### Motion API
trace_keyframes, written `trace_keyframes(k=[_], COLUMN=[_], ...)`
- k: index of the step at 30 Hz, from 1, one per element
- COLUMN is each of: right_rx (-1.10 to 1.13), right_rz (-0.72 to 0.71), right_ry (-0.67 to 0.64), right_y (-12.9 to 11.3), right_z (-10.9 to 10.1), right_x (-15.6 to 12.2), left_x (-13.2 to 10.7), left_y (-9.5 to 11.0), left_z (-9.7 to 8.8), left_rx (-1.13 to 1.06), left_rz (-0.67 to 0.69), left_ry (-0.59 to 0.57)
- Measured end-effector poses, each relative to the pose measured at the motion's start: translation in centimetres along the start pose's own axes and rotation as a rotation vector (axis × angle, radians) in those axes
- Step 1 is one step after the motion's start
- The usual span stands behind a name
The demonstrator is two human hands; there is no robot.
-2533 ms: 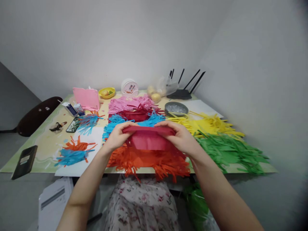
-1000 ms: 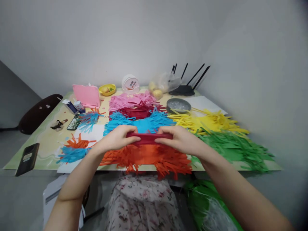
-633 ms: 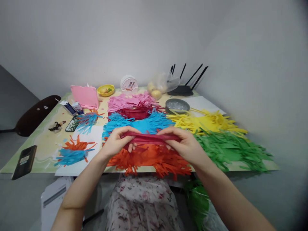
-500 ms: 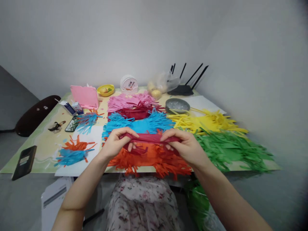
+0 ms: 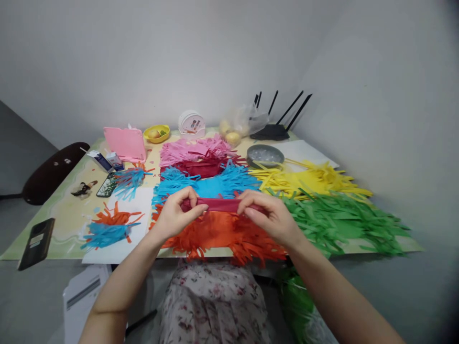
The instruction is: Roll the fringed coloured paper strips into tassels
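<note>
A narrow folded strip of dark red tissue paper [image 5: 223,205] is stretched level between my two hands. My left hand [image 5: 181,210] pinches its left end with thumb and fingers. At the other end, my right hand [image 5: 263,212] grips it the same way; both outer ends are partly hidden by the fingers. Just below the strip lies orange fringed tissue paper [image 5: 218,231]. Blue fringed tissue paper [image 5: 211,186] is spread behind it, followed by dark red fringed tissue paper [image 5: 204,167] and pink fringed tissue paper [image 5: 195,149].
Yellow [image 5: 308,181] and green fringed paper [image 5: 347,224] lie on the right. Blue-orange tassels [image 5: 107,233] rest at left on white paper. A grey bowl [image 5: 265,155], black router [image 5: 269,132], yellow fruit bowl [image 5: 157,139], pink tablet case [image 5: 125,144] and phone [image 5: 36,242] surround the work.
The dark red strip looks flatter and neater between my hands, and its loose lower part no longer shows. My left thumb has shifted along the strip; both hands stay in nearly the same place.
</note>
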State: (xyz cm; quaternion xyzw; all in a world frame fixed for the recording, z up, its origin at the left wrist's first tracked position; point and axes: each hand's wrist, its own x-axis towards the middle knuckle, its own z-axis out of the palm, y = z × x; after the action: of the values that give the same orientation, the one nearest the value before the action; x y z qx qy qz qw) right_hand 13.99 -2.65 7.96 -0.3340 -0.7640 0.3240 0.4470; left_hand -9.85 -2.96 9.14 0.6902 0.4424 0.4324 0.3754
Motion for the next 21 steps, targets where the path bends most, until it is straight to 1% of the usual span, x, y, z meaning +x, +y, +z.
trace_keyframes(k=[3,6,8,10,13,15,17,21], right_rx=[-0.123,-0.207,-0.224,-0.166,0.014,0.127,0.195,0.254], right_rz=[0.127,0.18,0.194,0.221,0.317,0.367,0.373,0.356], right_ry=[0.063,0.048,0.039,0.043,0.054,0.083,0.114,0.142], right_y=[-0.3,-0.6,-0.6,-0.5,-0.3,-0.2,-0.2,-0.1], right_z=[0.2,0.3,0.3,0.3,0.5,0.8,1.0,1.3], right_x=[-0.1,0.0,0.1,0.1,0.0,-0.2,-0.4,-0.6], left_x=[-0.1,-0.2,-0.1,-0.1,-0.1,-0.2,-0.2,-0.4], left_y=[0.2,0.0,-0.2,-0.2,-0.3,-0.3,-0.3,-0.6], left_z=[0.0,-0.1,-0.2,-0.2,-0.1,0.0,0.2,0.6], left_rx=[0.195,0.312,0.31,0.19,-0.137,-0.308,-0.398,-0.509], left_rz=[0.081,0.082,0.057,0.006,-0.118,-0.184,-0.214,-0.22], left_ry=[0.017,-0.047,-0.092,-0.129,-0.184,-0.182,-0.153,-0.095])
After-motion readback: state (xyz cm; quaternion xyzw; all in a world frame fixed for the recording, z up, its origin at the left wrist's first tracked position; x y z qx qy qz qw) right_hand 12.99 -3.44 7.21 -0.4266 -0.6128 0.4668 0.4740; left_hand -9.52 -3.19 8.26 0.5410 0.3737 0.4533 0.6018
